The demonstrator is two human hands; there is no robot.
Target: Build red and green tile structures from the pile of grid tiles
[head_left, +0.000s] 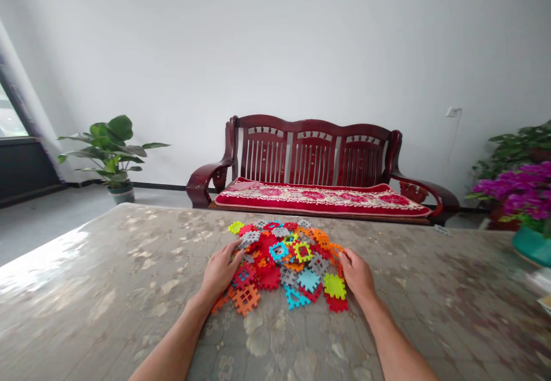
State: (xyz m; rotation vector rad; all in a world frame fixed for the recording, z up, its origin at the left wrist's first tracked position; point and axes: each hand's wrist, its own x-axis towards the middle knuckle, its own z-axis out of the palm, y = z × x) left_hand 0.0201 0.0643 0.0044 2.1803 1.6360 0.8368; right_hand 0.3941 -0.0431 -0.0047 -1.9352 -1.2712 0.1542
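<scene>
1. as i look on from across the room, the left hand [219,271] and the right hand [357,275] lie on either side of a heap of plastic lattice tiles [284,260], so the heap sits between the two sets of fingers.
2. the left fingers [235,249] are spread apart, their tips touching grey and red tiles at the heap's left edge; they do not look clamped on anything.
3. the right fingers [343,256] stand slightly apart on orange and red tiles at the heap's right edge, also unclamped.
4. an orange tile [246,299] lies just behind the left fingers, a lime-green tile [334,286] lies just beside the right fingers, and a cyan triangular tile [297,298] lies between the two hands.
5. low, open fingers seem well placed here, bounding the heap on both sides without pressing down on it.
6. beyond the fingers, the mottled tabletop [86,289] runs towards a dark wooden settee [314,151] with a red cushion [322,197].
</scene>
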